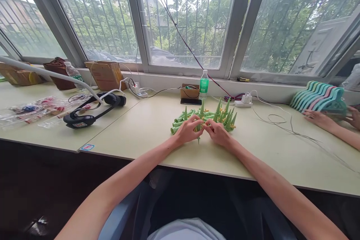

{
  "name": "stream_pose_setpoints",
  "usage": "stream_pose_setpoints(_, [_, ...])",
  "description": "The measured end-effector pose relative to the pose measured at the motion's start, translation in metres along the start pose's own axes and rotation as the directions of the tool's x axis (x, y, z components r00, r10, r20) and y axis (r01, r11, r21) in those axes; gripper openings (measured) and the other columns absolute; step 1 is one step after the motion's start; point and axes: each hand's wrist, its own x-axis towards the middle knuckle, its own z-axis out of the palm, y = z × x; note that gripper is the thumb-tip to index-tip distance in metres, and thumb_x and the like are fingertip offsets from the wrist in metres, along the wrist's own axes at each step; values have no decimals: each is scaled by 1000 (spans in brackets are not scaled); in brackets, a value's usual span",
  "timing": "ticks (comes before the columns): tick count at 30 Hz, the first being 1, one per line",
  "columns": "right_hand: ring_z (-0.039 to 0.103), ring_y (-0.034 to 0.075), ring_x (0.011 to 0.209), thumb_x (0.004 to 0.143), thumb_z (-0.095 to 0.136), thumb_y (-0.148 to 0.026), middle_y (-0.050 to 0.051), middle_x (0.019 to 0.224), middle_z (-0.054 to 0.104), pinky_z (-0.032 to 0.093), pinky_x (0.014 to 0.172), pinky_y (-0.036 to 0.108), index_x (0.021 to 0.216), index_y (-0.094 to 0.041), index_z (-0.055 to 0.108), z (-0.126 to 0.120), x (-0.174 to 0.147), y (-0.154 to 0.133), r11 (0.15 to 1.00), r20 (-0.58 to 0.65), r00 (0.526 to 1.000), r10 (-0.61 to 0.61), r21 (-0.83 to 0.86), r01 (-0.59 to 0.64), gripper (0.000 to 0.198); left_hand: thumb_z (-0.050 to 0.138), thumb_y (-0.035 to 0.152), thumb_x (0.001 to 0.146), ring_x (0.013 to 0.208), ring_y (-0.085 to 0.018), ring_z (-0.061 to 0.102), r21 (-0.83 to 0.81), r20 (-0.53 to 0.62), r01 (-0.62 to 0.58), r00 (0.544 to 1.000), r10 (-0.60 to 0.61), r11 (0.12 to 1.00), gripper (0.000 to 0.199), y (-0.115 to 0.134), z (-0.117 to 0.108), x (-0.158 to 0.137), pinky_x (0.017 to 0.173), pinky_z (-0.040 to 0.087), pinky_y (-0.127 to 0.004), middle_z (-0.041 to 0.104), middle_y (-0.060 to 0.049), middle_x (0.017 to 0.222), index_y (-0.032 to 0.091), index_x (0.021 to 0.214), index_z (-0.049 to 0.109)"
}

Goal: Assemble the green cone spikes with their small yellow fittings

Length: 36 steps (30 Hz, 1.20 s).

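Observation:
My left hand (189,130) is closed around a slim green pointed piece (198,140), whose tip sticks out below the fingers. Close beside it, my right hand (218,132) is pinched, its fingertips meeting those of the left. A small yellowish bit seems to lie between the fingertips, mostly hidden. Just behind both hands sits a cluster of green plastic spikes (218,110), several upright, with yellow bits among them. Green tubes (177,123) lie on the left side of that cluster.
Behind are a phone (191,101), a small cardboard box (189,91) and a bottle (204,84). A black headset (84,117) and plastic-wrapped items (42,109) lie left. A cable (292,129) crosses the right side, near another person's hands (320,119) at teal hangers (320,97).

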Motion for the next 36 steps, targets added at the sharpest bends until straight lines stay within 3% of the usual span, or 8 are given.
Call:
stream_pose_setpoints(9, [29,11,50,102,34,-44,-5,55,35,26,53,27,68,-22,38,2,2,4,997,-23,999,-44,-60,42,41,61,26,88,53,-5,47,6,44,-4,999,4,1000,13,2,-3,0,52,46,-21,61,-6,102,18,97,64])
stream_pose_setpoints(16, [29,11,44,99,47,-42,-10,49,37,27,53,25,93,-21,50,-1,0,-3,1000,2,1000,13,10,-13,22,61,24,88,56,-6,50,-14,30,-2,1000,2,1000,15,2,-3,1,53,48,-22,61,-7,100,16,100,65])
stream_pose_setpoints(21, [30,11,44,100,45,-40,-9,50,43,27,53,25,94,-21,50,-1,0,-2,1000,4,1000,1,11,-1,20,61,25,89,54,-6,49,-8,29,3,1000,-3,1000,14,2,-3,1,52,47,-22,61,-7,100,16,98,65])
stream_pose_setpoints(36, [33,12,47,104,30,-44,-3,54,42,27,53,28,68,-23,39,3,1,4,992,-15,998,-53,-117,51,43,61,26,87,54,-5,45,-3,74,23,997,-23,1000,14,3,-4,0,53,47,-22,62,-6,102,18,97,66])
